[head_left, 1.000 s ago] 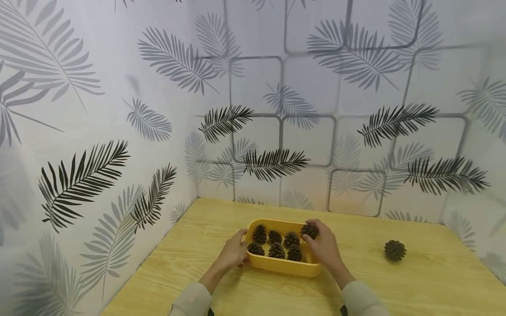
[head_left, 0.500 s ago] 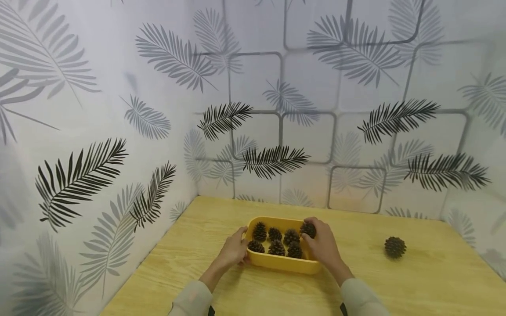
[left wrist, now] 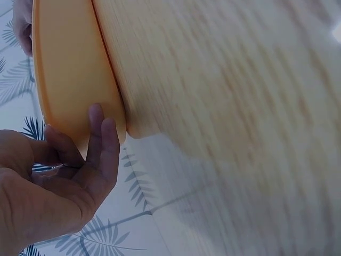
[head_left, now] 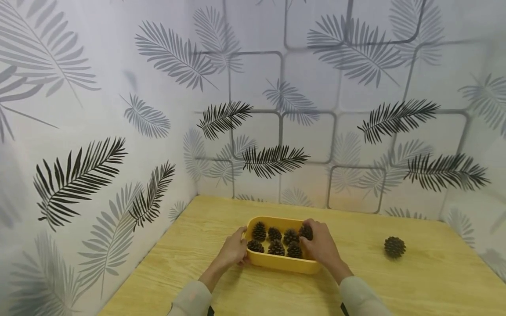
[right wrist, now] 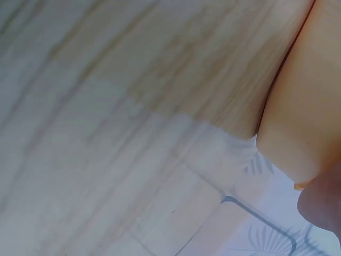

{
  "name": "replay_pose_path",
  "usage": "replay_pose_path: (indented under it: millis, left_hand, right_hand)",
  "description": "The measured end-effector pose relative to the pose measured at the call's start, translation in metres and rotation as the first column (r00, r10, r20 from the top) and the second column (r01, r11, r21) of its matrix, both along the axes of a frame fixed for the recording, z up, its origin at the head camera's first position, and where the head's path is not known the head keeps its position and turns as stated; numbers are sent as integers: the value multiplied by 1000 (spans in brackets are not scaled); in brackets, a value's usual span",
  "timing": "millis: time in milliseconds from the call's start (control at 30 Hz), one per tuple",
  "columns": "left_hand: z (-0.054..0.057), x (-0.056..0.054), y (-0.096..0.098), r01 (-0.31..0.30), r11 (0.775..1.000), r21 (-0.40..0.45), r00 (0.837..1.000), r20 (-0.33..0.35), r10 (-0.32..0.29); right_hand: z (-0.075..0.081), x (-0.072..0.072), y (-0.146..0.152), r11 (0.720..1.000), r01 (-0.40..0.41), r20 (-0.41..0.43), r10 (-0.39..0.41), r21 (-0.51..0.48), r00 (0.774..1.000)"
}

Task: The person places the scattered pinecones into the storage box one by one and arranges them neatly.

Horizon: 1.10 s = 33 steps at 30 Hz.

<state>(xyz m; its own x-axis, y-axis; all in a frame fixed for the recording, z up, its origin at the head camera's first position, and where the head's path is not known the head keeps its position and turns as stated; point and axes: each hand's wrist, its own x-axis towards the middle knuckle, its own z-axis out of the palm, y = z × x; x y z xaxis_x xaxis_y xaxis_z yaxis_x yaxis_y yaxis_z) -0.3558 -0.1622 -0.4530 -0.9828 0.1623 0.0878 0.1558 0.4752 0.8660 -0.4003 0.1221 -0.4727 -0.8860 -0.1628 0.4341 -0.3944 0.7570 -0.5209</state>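
Observation:
A yellow plastic bin [head_left: 276,262] stands on the wooden table with several brown pine cones [head_left: 276,247] in two rows inside. My left hand [head_left: 234,249] grips its left end; in the left wrist view the fingers [left wrist: 110,144] curl against the wall. At the back right corner my right hand [head_left: 322,243] reaches over the rim and holds a pine cone [head_left: 305,231] between thumb and fingers, partly hidden by the hand. Only a small piece of that hand shows in the right wrist view, beside the bin wall [right wrist: 303,101].
One more pine cone [head_left: 394,247] lies on the table [head_left: 367,272] to the right of the bin. Behind the table hangs a pale curtain [head_left: 308,184] with a leaf pattern, and it continues along the left side.
My right hand has shifted slightly left with the pine cone, further inside the bin. The left hand keeps its grip on the bin's end.

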Motion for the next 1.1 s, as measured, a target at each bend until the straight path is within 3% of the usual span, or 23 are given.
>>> replay_pose_path:
  millis: [333,633,1100]
  left_hand:
    - [4,2,-1,6,1000,2,1000,-1,-6]
    - [1,7,-2,6,1000,16,1000,13,-7]
    - [3,2,2,7,1000,-11,1000,8,-7]
  right_hand:
    - [2,-2,-1,1000,3,-2,-3,22,1000]
    - [-3,1,-1,982,38,-111,-17,184,994]
    - [6,7,4,974,45,-102,-22,224,995]
